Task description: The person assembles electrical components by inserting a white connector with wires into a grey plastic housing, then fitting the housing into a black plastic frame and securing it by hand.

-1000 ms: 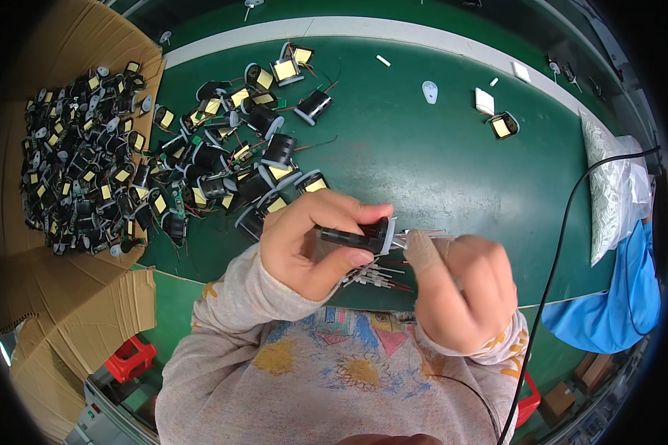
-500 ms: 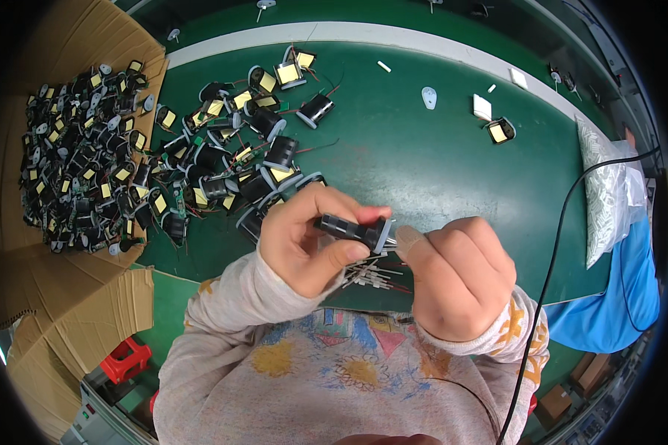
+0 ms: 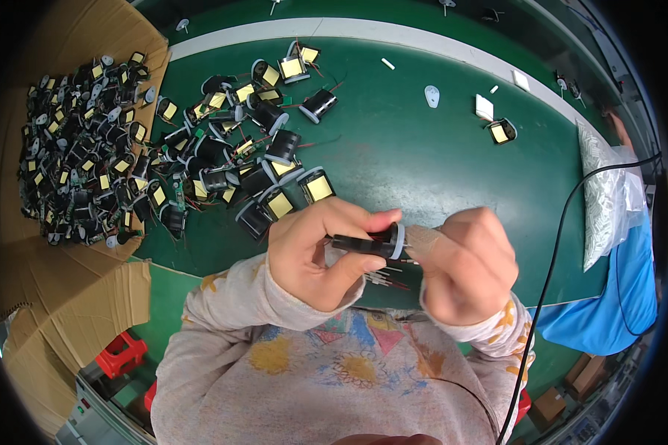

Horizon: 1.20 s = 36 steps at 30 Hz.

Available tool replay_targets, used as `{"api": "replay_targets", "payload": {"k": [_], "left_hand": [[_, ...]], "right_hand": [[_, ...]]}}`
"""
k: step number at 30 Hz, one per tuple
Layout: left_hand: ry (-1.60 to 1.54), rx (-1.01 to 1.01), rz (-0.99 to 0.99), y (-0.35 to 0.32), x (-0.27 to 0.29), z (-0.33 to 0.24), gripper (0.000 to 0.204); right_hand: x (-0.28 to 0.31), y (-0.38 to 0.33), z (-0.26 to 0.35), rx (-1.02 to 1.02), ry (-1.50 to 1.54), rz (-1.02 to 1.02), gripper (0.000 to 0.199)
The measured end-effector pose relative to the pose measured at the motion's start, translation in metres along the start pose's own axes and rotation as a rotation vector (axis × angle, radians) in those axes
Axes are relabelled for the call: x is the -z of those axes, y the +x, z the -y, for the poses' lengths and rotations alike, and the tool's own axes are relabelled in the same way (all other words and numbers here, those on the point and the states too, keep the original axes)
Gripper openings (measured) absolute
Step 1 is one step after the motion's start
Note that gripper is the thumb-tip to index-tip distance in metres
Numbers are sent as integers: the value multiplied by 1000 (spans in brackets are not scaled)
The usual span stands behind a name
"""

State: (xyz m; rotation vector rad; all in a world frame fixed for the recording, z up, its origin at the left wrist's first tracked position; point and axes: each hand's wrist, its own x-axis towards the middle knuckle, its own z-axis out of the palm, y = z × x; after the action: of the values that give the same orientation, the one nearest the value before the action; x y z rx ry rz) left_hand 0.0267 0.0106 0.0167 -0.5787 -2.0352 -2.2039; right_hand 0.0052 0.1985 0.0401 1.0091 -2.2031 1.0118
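Note:
My left hand [image 3: 308, 256] is closed around a black cylindrical housing [image 3: 362, 245] with a light grey rim, held sideways between thumb and fingers. The rim points to the right. At that end my right hand [image 3: 471, 263] pinches with thumb and forefinger; what sits between these fingertips is mostly hidden, though a bit of thin metal shows beside the rim. A tan strip wraps one of its fingertips. Under my hands lies a small bunch of thin pale pins [image 3: 381, 277], some with reddish ends, partly covered.
Similar black housings [image 3: 266, 117] with yellow pads and wires lie heaped left on the green table [image 3: 393, 163]. A cardboard box [image 3: 152, 52] full of them stands beyond. Far right are a lone housing [image 3: 502, 131], a plastic bag [image 3: 600, 200] of white pieces and a black cable [image 3: 553, 259].
The housing and my left hand have shifted slightly right, and the housing is turned more level. My right hand has rotated a little at the rim. More of the pad-bearing housings behind now shows.

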Motion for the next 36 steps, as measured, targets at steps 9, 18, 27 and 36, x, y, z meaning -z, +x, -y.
{"api": "replay_targets", "payload": {"k": [9, 18, 27, 36], "left_hand": [[390, -369, 44, 12, -4, -6, 19], [584, -876, 84, 28, -6, 0, 13], [651, -509, 193, 79, 11, 0, 15], [1067, -401, -54, 235, 53, 89, 28]], "right_hand": [[-16, -26, 13, -124, -29, -176, 39], [-18, -23, -17, -219, 293, -146, 19], [-22, -32, -32, -362, 186, -344, 20], [-18, -50, -57, -711, 269, -495, 40]]}}
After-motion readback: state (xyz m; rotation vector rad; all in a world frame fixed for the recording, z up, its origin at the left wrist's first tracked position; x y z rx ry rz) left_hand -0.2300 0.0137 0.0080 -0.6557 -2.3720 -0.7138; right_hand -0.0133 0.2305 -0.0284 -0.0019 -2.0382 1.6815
